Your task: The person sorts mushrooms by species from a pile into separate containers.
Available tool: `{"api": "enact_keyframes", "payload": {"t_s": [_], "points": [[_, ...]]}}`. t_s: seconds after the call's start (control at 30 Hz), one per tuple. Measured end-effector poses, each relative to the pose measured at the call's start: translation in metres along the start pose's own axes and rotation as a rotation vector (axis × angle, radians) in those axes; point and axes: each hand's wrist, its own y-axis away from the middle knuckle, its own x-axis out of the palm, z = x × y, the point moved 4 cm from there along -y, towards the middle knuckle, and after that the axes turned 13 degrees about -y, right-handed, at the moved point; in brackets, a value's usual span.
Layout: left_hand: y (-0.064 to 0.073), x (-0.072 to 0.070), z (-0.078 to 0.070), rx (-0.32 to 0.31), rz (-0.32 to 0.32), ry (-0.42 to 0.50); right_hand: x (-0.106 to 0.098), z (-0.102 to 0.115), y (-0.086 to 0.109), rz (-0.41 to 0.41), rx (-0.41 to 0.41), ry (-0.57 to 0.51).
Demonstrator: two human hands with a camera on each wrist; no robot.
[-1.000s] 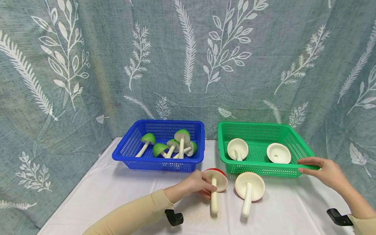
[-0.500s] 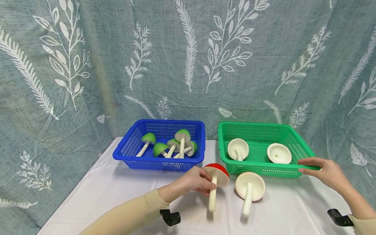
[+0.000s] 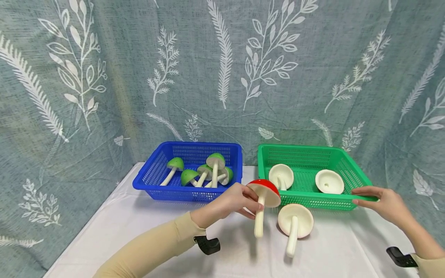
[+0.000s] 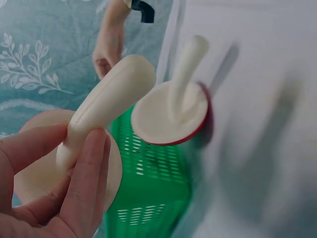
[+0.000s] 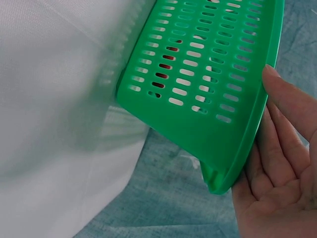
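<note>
My left hand (image 3: 240, 202) pinches the pale stem of a red-capped toy mushroom (image 3: 265, 190), held above the table with its cap up near the front rim of the green basket. In the left wrist view the thumb and fingers close round the stem (image 4: 111, 91). My right hand (image 3: 384, 200) grips the front right corner of the green basket (image 3: 313, 197); in the right wrist view its thumb lies on the rim (image 5: 271, 59) and the fingers go behind it. A second mushroom (image 3: 295, 224) lies on the table before the basket, its pale underside and stem facing me.
Inside the green basket are two more mushrooms with pale undersides, one at the left (image 3: 281, 175) and one at the right (image 3: 329, 181). A blue basket (image 3: 187, 192) to the left holds several green-capped mushrooms (image 3: 175, 164). A patterned curtain (image 3: 194, 77) hangs behind the white table (image 3: 156, 235).
My left hand has lifted the red-capped mushroom off the table and carried it up and right, toward the green basket. The right hand stays on the basket corner.
</note>
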Motion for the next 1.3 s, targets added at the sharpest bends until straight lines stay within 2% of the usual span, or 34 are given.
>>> {"api": "enact_keyframes", "payload": {"t_s": [0.27,0.4,0.77,1.0,1.3], "points": [[-0.021,0.003,-0.023,-0.006,-0.024,-0.021,0.0,0.001,0.001,0.006,0.004,-0.007],[-0.034,0.005,-0.034,0.003,-0.014,-0.037,0.0,0.001,0.0,-0.005,-0.007,0.0],[-0.075,0.007,-0.059,-0.03,-0.031,0.003,-0.002,0.0,-0.002,-0.037,-0.046,-0.009],[-0.106,0.003,-0.065,-0.068,-0.07,0.024,-0.003,0.0,-0.001,-0.023,-0.035,-0.018],[-0.132,0.003,-0.066,-0.137,-0.147,0.089,-0.003,-0.001,-0.001,-0.035,-0.038,-0.018]]}}
